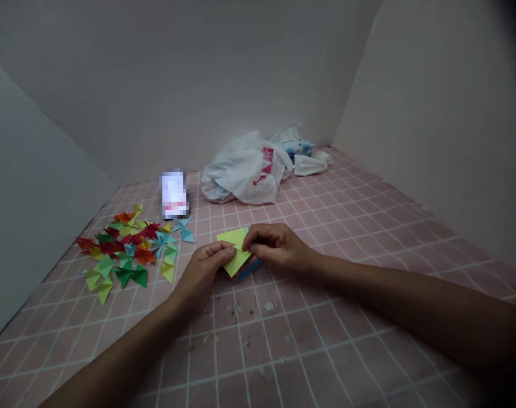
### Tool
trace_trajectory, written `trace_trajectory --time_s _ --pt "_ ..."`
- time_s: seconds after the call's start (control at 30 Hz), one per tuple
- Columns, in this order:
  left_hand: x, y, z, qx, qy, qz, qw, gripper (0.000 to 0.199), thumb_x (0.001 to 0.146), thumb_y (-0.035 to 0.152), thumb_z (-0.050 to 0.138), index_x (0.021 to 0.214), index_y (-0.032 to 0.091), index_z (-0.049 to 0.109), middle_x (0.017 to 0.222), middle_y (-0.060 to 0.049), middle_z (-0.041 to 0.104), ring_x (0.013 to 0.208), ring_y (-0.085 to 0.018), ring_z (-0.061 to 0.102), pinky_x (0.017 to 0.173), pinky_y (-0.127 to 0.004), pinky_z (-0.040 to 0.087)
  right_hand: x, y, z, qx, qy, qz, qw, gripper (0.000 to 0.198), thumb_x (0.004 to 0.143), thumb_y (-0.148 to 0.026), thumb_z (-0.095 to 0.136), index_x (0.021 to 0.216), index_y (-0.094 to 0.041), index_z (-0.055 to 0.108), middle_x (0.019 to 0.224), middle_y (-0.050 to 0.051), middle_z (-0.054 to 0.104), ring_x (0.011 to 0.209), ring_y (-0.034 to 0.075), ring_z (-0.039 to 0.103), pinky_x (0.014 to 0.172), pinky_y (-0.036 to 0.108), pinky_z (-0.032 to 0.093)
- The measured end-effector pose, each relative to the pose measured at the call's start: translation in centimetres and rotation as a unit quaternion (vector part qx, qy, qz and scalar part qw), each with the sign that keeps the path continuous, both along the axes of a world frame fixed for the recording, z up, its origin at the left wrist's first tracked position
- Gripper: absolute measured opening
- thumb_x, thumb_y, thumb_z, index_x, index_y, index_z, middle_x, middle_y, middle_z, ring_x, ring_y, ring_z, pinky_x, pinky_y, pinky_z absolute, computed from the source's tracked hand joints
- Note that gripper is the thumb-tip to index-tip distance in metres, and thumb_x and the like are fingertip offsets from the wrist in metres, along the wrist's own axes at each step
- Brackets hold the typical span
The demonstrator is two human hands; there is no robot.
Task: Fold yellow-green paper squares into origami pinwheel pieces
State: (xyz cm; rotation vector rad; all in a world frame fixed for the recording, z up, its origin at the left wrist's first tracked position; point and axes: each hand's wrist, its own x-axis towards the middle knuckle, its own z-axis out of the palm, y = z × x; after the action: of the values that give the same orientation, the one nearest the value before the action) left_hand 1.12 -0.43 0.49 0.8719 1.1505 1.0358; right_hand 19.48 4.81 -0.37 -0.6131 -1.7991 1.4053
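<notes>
A yellow square of paper [232, 238] is held between my two hands, a little above the tiled surface. My left hand [204, 263] pinches its left edge, with the thumb lying on top. At the right edge, the thumb and index finger of my right hand [279, 246] close on the paper; a crease or folded edge runs near the fingertips. Beneath it shows a blue piece of paper [249, 270], partly hidden by my right hand. Many small folded paper pieces [145, 255] in red, orange, yellow, green and light blue lie to the left.
A phone [173, 194] with a lit, blurred screen stands behind the folded pieces. White plastic bags [245, 170] lie crumpled against the back wall. The pink tiled surface [368, 215] has worn spots near the front, and walls close it in at the left, back and right.
</notes>
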Motion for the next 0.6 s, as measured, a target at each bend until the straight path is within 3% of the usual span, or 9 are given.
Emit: trace_trajectory --time_s 0.1,0.2,0.3,0.6 --pt "-0.09 0.06 0.07 0.054 0.035 0.003 0.998 0.028 0.065 0.033 0.084 0.083 0.016 0.072 0.069 0.000 0.068 0.060 -0.012 0.060 0.057 -0.022 0.047 -0.11 -0.06 -0.02 -0.042 0.002 0.003 0.999 0.005 0.078 -0.018 0.060 0.080 -0.018 0.065 0.074 -0.001 0.061 0.068 0.013 0.057 0.067 0.027 0.045" --pt "-0.20 0.07 0.09 0.091 0.062 0.012 0.994 0.027 0.065 0.033 0.085 0.080 0.017 0.070 0.070 0.001 0.069 0.062 -0.013 0.062 0.059 -0.023 0.048 -0.31 -0.04 -0.03 -0.087 0.026 0.005 0.996 0.010 0.077 -0.020 0.064 0.088 -0.018 0.063 0.070 -0.003 0.058 0.063 0.011 0.054 0.061 0.025 0.044" --pt "-0.29 0.05 -0.08 0.092 0.059 0.023 0.994 0.025 0.066 0.034 0.083 0.076 0.017 0.067 0.069 0.001 0.069 0.060 -0.012 0.062 0.058 -0.023 0.048 -0.47 0.10 -0.06 -0.119 0.050 0.016 0.992 0.018 0.077 -0.022 0.068 0.093 -0.019 0.060 0.069 -0.004 0.056 0.060 0.010 0.052 0.057 0.023 0.043" --pt "-0.36 0.10 -0.55 0.073 -0.012 0.042 0.996 0.026 0.067 0.029 0.085 0.083 0.018 0.068 0.071 0.001 0.073 0.063 -0.012 0.067 0.062 -0.022 0.052 -0.48 0.23 -0.20 -0.156 0.072 0.018 0.985 0.010 0.076 -0.020 0.067 0.084 -0.018 0.061 0.063 -0.005 0.057 0.055 0.009 0.053 0.056 0.023 0.043"
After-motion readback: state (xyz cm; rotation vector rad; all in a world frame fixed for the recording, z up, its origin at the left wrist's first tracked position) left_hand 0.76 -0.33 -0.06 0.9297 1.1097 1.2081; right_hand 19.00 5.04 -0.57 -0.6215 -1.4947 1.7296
